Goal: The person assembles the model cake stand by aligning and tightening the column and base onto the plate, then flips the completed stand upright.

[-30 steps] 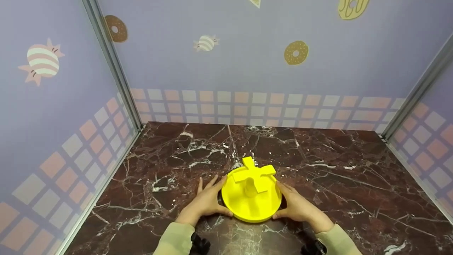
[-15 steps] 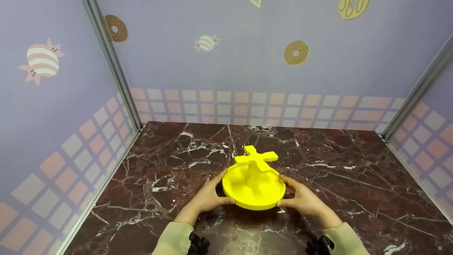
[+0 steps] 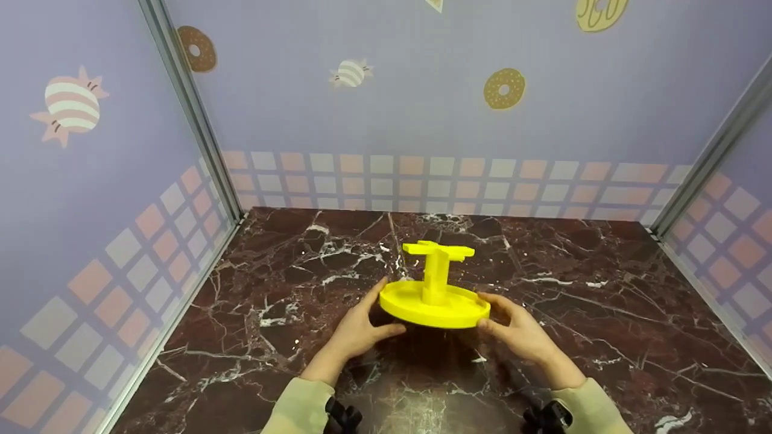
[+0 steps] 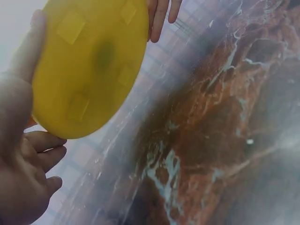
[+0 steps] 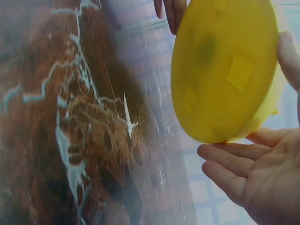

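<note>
Between my two hands is a yellow round tray [image 3: 443,316] with a low rim, a central post and a cross-shaped top. It is raised off the tabletop and tilted slightly, its right side lower in the head view. My left hand [image 3: 357,330] holds the left edge between thumb and fingers. On the opposite edge, my right hand [image 3: 522,333] grips the rim the same way. Both wrist views look up at the tray's underside [image 4: 93,61], which carries several small square pads. The fingers behind the rim are partly hidden in the head view.
The dark red marbled tabletop [image 3: 289,289] carries small pale specks behind the tray. Purple patterned panels [image 3: 422,120] enclose it at the back and both sides, with metal posts [image 3: 199,114] at the back corners.
Both hands have lifted the yellow tray off the table. Its angle has changed too: the post and cross top now show from the side rather than from above.
</note>
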`<state>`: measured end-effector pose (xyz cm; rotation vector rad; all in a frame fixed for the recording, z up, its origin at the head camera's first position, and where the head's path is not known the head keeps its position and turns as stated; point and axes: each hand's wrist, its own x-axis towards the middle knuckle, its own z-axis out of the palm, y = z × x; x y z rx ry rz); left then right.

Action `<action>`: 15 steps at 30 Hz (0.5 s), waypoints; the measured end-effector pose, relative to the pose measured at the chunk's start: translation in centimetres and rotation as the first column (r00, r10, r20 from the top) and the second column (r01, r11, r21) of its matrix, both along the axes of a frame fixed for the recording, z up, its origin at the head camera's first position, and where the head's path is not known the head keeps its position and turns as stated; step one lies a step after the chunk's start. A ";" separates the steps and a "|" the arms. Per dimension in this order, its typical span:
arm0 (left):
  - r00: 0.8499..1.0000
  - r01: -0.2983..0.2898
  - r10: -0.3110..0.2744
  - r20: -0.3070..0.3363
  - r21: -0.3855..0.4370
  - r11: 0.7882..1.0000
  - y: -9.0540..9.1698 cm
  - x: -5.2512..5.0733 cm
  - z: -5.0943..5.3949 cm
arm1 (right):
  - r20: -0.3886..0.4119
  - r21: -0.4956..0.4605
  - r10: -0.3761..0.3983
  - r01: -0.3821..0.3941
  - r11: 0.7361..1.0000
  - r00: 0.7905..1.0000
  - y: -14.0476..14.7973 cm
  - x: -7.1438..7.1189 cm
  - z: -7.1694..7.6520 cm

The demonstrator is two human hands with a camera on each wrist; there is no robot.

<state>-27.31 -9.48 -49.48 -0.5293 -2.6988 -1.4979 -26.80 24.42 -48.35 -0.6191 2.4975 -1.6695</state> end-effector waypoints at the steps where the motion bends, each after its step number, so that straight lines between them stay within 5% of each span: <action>1: 1.000 -0.011 0.011 -0.021 -0.013 1.000 0.2 0.1 0.1 | 0.011 -0.003 -0.016 0.016 1.000 1.000 0.0 0.0 0.1; 5: 0.981 -0.100 0.089 -0.174 -0.059 0.993 0.9 0.4 0.3 | 0.027 0.014 -0.083 0.083 0.996 0.996 -0.2 0.3 0.6; 11: 0.879 -0.273 0.235 -0.414 -0.034 0.961 1.8 0.6 0.3 | 0.060 -0.042 -0.078 0.081 0.996 0.995 -0.5 0.7 1.4; 13: 0.874 -0.275 0.249 -0.417 -0.003 0.961 1.9 0.6 0.4 | 0.073 -0.059 -0.077 0.082 0.995 0.994 -0.6 0.8 1.5; 15: 0.887 -0.252 0.245 -0.391 0.033 0.967 1.9 0.6 0.6 | 0.071 -0.061 -0.094 0.099 0.993 0.993 -0.7 0.9 1.6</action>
